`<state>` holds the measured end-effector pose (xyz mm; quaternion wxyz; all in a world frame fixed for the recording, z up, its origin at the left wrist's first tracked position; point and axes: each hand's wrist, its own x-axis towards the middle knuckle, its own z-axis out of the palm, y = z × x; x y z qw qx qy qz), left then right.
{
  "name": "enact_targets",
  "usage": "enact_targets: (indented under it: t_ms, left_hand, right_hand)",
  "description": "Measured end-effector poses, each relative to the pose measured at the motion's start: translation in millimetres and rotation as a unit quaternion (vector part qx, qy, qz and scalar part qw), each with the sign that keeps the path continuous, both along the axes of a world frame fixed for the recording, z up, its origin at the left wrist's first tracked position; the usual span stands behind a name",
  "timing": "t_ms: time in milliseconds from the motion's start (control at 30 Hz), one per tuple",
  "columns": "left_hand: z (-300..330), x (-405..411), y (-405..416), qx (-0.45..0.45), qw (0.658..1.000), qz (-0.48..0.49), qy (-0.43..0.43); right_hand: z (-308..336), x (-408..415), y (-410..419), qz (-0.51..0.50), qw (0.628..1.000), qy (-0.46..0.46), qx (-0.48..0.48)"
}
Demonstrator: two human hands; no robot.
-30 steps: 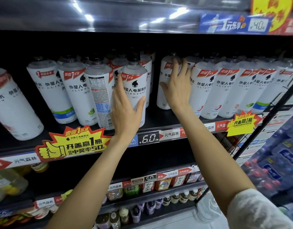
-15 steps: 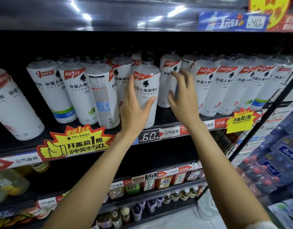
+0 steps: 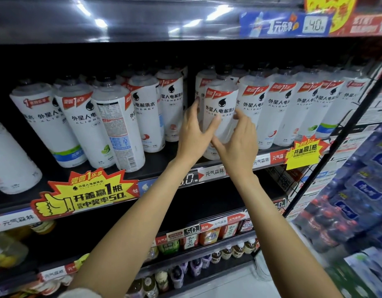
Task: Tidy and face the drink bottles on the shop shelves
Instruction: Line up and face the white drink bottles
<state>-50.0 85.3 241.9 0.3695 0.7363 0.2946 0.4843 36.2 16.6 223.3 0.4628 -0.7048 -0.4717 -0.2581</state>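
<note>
Head view: we reach up to the middle shelf with both arms. Our left hand curls round the left side of a white bottle, thumb across its front at 3 o'clock from the palm, fingertips reaching up behind its left edge. Our right hand cups the same bottle from the right, fingers bent against its label and thumb under toward the base. So both hands grasp this one bottle. It stands upright at the shelf's front edge, label facing us, black cap on top, just ahead of the row.

At 9 o'clock from it, past a dark gap, stand more white bottles; one shows its back label with small print. At 3 o'clock a row stands close together, labels forward. A yellow starburst sign hangs off the shelf lip at 7 o'clock, a smaller one at 4 o'clock. Small bottles fill the lower shelves.
</note>
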Motion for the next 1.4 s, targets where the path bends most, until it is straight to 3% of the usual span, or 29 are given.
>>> enact_targets:
  t_ms: [167, 333, 933, 1067, 1133, 1200, 1267, 1333, 1400]
  left_hand:
    - [1.0, 1.1, 0.1, -0.016, 1.000, -0.023, -0.004]
    - [14.0, 5.0, 5.4, -0.111, 0.992, -0.065, -0.001]
    - [9.7, 21.9, 3.3, -0.076, 0.994, -0.023, 0.071]
    - [13.9, 15.3, 3.7, -0.075, 0.995, -0.046, 0.055]
    - [17.0, 2.5, -0.8, -0.055, 0.995, -0.044, 0.064]
    - [15.9, -22.9, -6.7, 0.068, 0.991, 0.033, 0.107]
    - [11.2, -56.8, -8.0, 0.288, 0.935, 0.134, 0.161]
    - [6.4, -85.1, 5.2, 0.464, 0.829, 0.183, 0.253]
    - [6.9, -102.5, 20.4, 0.541, 0.699, 0.212, 0.416]
  right_hand:
    - [1.4, -3.0, -1.0, 0.011, 0.999, 0.034, -0.012]
    - [-0.1, 2.3, -0.5, -0.038, 0.999, 0.017, -0.025]
    - [-3.7, 4.5, -0.6, -0.020, 0.999, 0.004, -0.025]
    - [-5.8, -0.4, -5.0, 0.006, 1.000, 0.028, 0.000]
    - [-7.2, -8.1, -11.7, 0.050, 0.997, 0.017, 0.047]
    - [-6.3, -19.6, -16.1, 0.122, 0.989, -0.013, 0.079]
    - [-3.0, -33.9, -12.4, 0.219, 0.974, -0.023, 0.062]
    - [1.8, -46.8, 1.7, 0.294, 0.956, 0.000, 0.010]
    - [4.0, -55.3, 26.1, 0.320, 0.945, 0.044, -0.056]
